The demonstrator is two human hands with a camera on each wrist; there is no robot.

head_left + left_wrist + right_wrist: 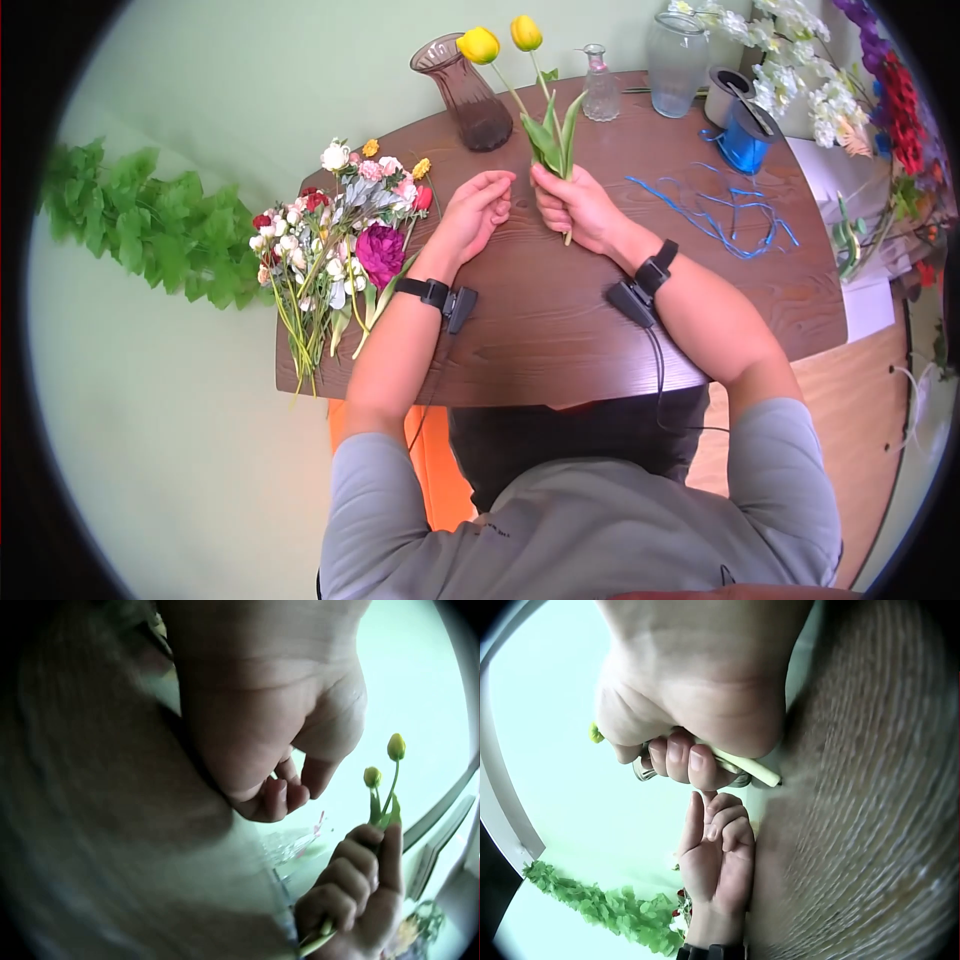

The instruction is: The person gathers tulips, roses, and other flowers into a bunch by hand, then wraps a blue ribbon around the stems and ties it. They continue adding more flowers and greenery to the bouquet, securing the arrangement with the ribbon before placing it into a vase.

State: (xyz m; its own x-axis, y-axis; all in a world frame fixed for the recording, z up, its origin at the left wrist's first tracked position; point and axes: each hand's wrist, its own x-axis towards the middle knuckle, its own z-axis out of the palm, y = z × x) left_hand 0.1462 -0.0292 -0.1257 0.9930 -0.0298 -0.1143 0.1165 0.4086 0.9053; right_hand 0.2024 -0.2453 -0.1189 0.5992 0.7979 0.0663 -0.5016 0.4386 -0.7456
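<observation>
Two yellow tulips (480, 46) stand upright in the right hand (580, 212), which grips their green stems and leaves (548, 143); a stem end sticks out below the fist. In the right wrist view, the right hand's (697, 712) fingers are curled round the pale stem (754, 768). The left hand (478, 215) is just left of it, loosely curled with nothing visible in it, and a small gap separates the two hands. Seen from the left wrist, the left hand (277, 727) has bent fingers, and the tulips (396, 747) rise beyond it from the right hand (352, 892).
Mixed artificial flowers (380, 255) lie at the table's left. Along the back stand a purple-tinted vase (465, 92), a small glass bottle (601, 88) and a clear vase (677, 65). Blue ribbon (735, 215) lies loose near its spool (745, 135). Green leaves (150, 220) hang at left.
</observation>
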